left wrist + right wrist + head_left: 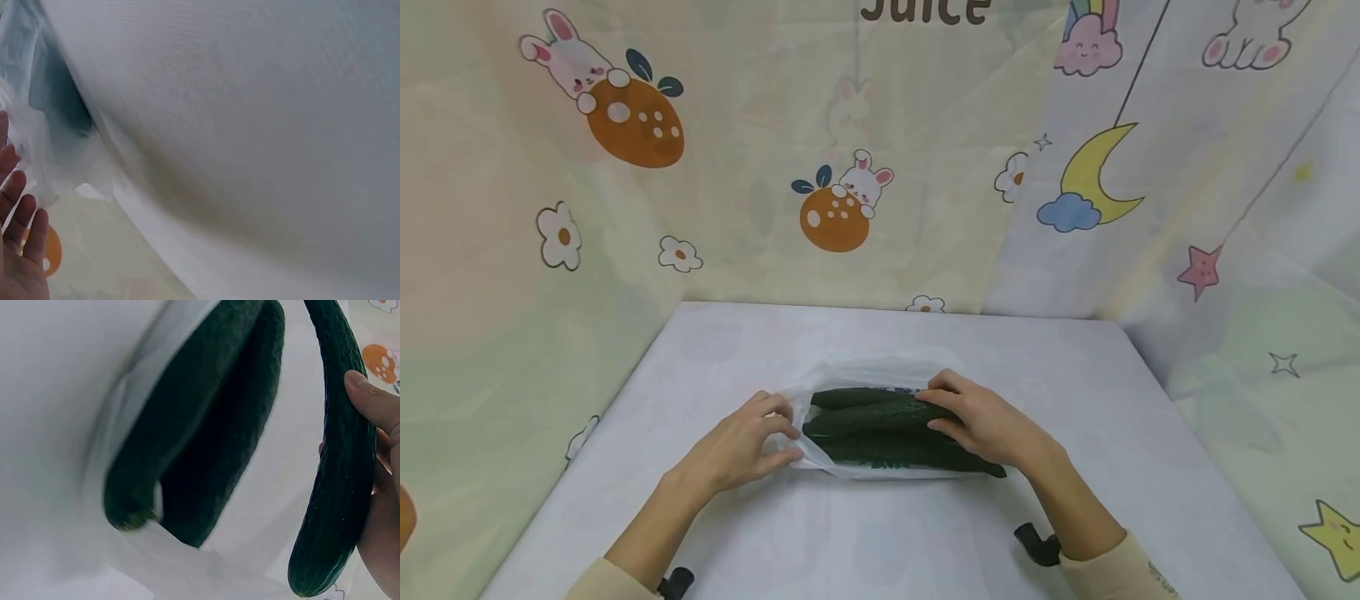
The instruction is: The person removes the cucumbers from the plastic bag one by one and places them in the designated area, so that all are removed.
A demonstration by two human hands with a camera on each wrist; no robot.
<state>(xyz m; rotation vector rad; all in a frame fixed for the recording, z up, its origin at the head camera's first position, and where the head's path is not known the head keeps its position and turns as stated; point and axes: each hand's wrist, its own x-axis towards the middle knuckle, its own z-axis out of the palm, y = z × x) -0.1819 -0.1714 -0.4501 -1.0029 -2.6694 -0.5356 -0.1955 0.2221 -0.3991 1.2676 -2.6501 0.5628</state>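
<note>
Dark green cucumbers lie side by side in a thin white plastic bag, whose mouth gapes over them. My left hand is at the bag's left edge, its fingers touching the plastic; in the left wrist view those fingers look relaxed beside the clear film. My right hand is over the right part of the cucumbers. Seen from the right wrist, my hand grips one cucumber between thumb and fingers, apart from two others lying in the bag.
The bag rests on a white table. Behind and beside it hangs a pale cloth printed with rabbits, oranges, flowers and stars. Black wrist-worn pieces show near both sleeves.
</note>
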